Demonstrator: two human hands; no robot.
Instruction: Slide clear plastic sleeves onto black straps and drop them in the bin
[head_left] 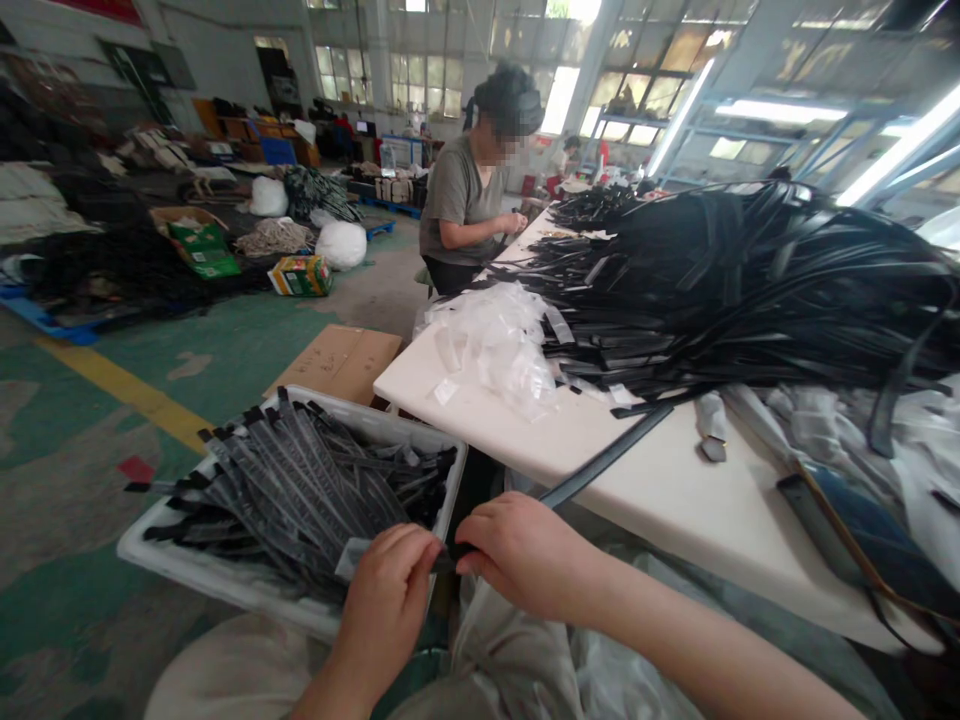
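Observation:
My right hand (525,555) is closed on a black strap (600,460), which runs up from it over the table edge toward the pile. My left hand (394,580) pinches close beside it, over the crate's near right corner. A piece of clear plastic (351,557) sticks out behind the left fingers. Between the two hands a short dark strap end (444,562) shows, and the fingers hide how the plastic and strap meet. The white crate (202,580) at my left holds many black straps (300,480) in clear plastic.
On the white table (480,430) lie a heap of clear plastic sleeves (502,345), a large black strap pile (712,270) and a phone (877,540). A cardboard box (337,362) stands behind the crate. A co-worker (469,195) is at the table's far side.

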